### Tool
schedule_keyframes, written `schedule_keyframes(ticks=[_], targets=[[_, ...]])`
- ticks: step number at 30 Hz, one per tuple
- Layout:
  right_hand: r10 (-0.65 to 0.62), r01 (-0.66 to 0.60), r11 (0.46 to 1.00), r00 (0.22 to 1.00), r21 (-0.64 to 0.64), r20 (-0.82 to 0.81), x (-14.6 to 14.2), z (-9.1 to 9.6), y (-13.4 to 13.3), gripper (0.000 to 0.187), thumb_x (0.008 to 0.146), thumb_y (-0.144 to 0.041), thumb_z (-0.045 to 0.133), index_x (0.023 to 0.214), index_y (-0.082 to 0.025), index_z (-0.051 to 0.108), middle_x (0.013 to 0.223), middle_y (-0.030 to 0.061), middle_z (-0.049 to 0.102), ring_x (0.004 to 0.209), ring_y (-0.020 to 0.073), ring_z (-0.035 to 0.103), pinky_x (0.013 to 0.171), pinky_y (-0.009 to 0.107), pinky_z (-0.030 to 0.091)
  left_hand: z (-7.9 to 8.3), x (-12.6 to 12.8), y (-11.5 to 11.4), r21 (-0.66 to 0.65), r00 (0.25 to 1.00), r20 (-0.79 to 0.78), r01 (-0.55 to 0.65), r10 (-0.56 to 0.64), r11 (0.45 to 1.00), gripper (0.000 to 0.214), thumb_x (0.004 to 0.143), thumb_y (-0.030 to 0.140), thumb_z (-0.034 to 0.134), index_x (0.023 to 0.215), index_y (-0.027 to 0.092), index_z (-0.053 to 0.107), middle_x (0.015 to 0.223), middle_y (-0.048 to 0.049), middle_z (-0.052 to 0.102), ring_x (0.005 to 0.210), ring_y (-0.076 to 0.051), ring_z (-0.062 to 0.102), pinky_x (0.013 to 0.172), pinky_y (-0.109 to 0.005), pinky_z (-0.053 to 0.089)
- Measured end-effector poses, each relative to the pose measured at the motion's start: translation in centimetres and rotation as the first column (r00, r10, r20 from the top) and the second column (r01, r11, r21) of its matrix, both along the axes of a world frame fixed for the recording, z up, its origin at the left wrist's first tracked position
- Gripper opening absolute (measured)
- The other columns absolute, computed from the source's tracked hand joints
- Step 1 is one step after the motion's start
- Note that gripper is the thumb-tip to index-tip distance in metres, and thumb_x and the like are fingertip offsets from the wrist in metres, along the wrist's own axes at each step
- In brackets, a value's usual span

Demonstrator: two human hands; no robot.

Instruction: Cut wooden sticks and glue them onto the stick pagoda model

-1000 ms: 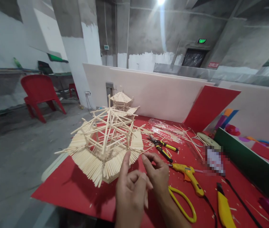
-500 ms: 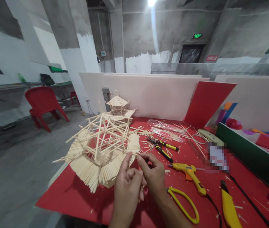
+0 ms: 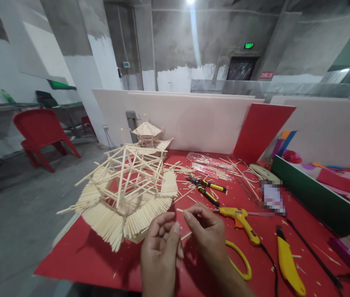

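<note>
Between thumb and forefinger, my right hand [image 3: 207,231] pinches a short wooden stick [image 3: 180,210], its pale end poking out toward the left. My left hand [image 3: 161,251] is close beside it, fingers curled in and thumb against them; what they hold, if anything, is hidden. Another pale stick shows between the hands, and I cannot tell whether it is held or lies on the table. Just beyond my left hand stands a pavilion model [image 3: 128,181] built of thin wooden sticks, with an open roof frame above a skirt of sticks laid side by side.
A smaller stick pavilion [image 3: 147,134] stands behind. Pliers with black and yellow handles [image 3: 207,189], a yellow glue gun [image 3: 240,222], a yellow utility knife [image 3: 288,264] and a yellow-handled tool [image 3: 244,270] lie to the right. Loose sticks and a plastic bag [image 3: 212,165] cover the back.
My hands have drawn apart and back from the pavilion's edge. The short stick in my right hand now shows clearly. The whole view has shifted slightly to the right.
</note>
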State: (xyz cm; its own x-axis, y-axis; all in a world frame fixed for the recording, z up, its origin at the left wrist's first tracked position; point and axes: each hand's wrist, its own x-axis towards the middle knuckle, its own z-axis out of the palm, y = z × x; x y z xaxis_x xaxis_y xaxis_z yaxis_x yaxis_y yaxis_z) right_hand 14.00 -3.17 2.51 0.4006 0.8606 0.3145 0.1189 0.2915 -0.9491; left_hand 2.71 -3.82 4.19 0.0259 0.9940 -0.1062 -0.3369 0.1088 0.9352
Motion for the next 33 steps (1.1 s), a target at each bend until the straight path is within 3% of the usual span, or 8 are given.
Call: schedule_keyframes(ticks=[5,10,14,17,20,24,28,33], targets=[[0.235,-0.219,0.971,0.950,-0.097,0.208,3.1,0.9,-2.2,0.016,0.080,-0.027,0.069,0.068,-0.018,0.069,0.063,-0.0020,0.059,0.057,0.0089,0.051,0.053,0.020,0.038,-1.1,-0.3,0.2,-0.061,0.970,-0.066,0.229,-0.233,0.972,0.039,0.075,0.048,0.075,0.092,0.013,0.069,0.044,0.0048,0.054,0.035,-0.005,0.040,0.037,-0.015,0.029],[0.288,-0.229,0.955,0.874,-0.190,0.392,4.6,0.6,-3.3,0.019,0.086,-0.026,0.063,0.070,-0.018,0.068,0.067,-0.0010,0.061,0.065,0.0104,0.056,0.062,0.021,0.040,-2.1,-0.4,0.9,-0.104,0.862,-0.143,0.475,-0.485,0.874,0.032,0.072,0.042,0.077,0.076,0.011,0.072,0.051,-0.0048,0.067,0.037,-0.007,0.050,0.041,-0.017,0.037],[0.232,-0.125,0.960,0.853,-0.249,0.467,5.9,-0.2,-4.8,0.030,0.096,-0.037,0.050,0.082,-0.020,0.070,0.075,0.0014,0.065,0.072,0.0133,0.059,0.068,0.024,0.042,-2.9,0.1,1.1,-0.082,0.893,-0.142,0.420,-0.428,0.904,0.028,0.073,0.040,0.076,0.076,0.012,0.072,0.058,-0.0075,0.071,0.041,-0.011,0.058,0.040,-0.018,0.041],[0.255,0.092,0.902,0.676,-0.422,0.691,7.3,-1.4,-6.8,0.029,0.091,-0.037,0.054,0.115,-0.023,0.065,0.089,0.0044,0.069,0.079,0.0184,0.064,0.069,0.026,0.042,-3.4,0.5,1.1,-0.088,0.936,-0.059,0.342,-0.348,0.935,0.028,0.070,0.038,0.079,0.079,0.013,0.070,0.066,-0.0076,0.074,0.048,-0.015,0.065,0.039,-0.019,0.043],[0.377,0.244,0.820,0.450,-0.517,0.809,7.9,-3.0,-8.4,0.047,0.079,-0.025,0.061,0.126,-0.026,0.060,0.103,0.0079,0.068,0.091,0.0239,0.064,0.069,0.026,0.041,-3.8,0.7,1.1,-0.113,0.946,0.014,0.323,-0.323,0.940,0.032,0.066,0.037,0.083,0.081,0.013,0.068,0.067,-0.0071,0.073,0.050,-0.016,0.067,0.038,-0.018,0.043],[0.426,0.348,0.774,0.333,-0.530,0.841,7.2,-4.6,-8.9,0.067,0.073,-0.009,0.053,0.139,-0.021,0.051,0.110,0.0126,0.065,0.095,0.0258,0.064,0.071,0.027,0.043,-4.1,0.9,1.1,-0.131,0.950,0.067,0.313,-0.306,0.941,0.034,0.067,0.039,0.083,0.080,0.013,0.066,0.067,-0.0058,0.072,0.048,-0.014,0.065,0.036,-0.017,0.042],[0.426,0.342,0.777,0.332,-0.528,0.841,7.1,-4.9,-8.6,0.076,0.067,-0.004,0.053,0.142,-0.014,0.047,0.104,0.0132,0.067,0.094,0.0267,0.063,0.076,0.030,0.045,-4.0,0.9,1.2,-0.145,0.962,0.111,0.265,-0.251,0.953,0.036,0.064,0.039,0.086,0.080,0.014,0.066,0.063,-0.0010,0.069,0.046,-0.010,0.060,0.036,-0.016,0.041],[0.272,0.281,0.853,0.480,-0.440,0.834,8.2,-6.1,-9.2,0.058,0.078,-0.019,0.061,0.135,-0.020,0.051,0.096,0.0094,0.067,0.088,0.0265,0.062,0.075,0.035,0.048,-4.0,0.7,1.4,-0.158,0.969,0.118,0.235,-0.218,0.959,0.036,0.064,0.039,0.086,0.080,0.013,0.066,0.062,-0.0003,0.067,0.047,-0.009,0.058,0.038,-0.016,0.041]])
